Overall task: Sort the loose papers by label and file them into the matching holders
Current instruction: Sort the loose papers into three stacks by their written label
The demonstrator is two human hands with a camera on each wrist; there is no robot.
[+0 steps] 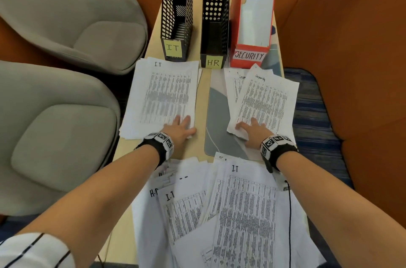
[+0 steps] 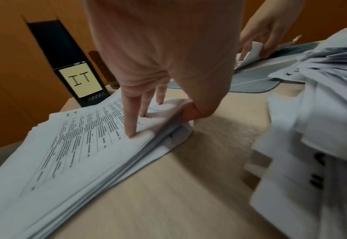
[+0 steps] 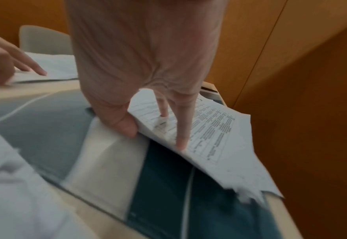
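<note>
Three holders stand at the table's far end: a black mesh one tagged IT [image 1: 175,15], a black one tagged HR [image 1: 214,26], and a red and white one tagged SECURITY [image 1: 252,26]. In front of the IT holder lies a stack of I.T papers [image 1: 162,94]. My left hand [image 1: 181,128] pinches its near right corner, fingers [image 2: 130,129] on top and thumb at the edge. My right hand [image 1: 250,130] pinches the near left corner of the Security papers [image 1: 263,100], thumb [image 3: 123,124] under the raised sheets. A mixed loose pile [image 1: 230,212] lies nearest me.
A grey and teal desk mat [image 1: 219,118] lies between the two sorted stacks. Two grey chairs [image 1: 66,15] [image 1: 55,136] stand close to the table's left edge. Orange panels [image 1: 351,48] close in the right and far sides. A thin black cord [image 1: 290,212] crosses the loose pile.
</note>
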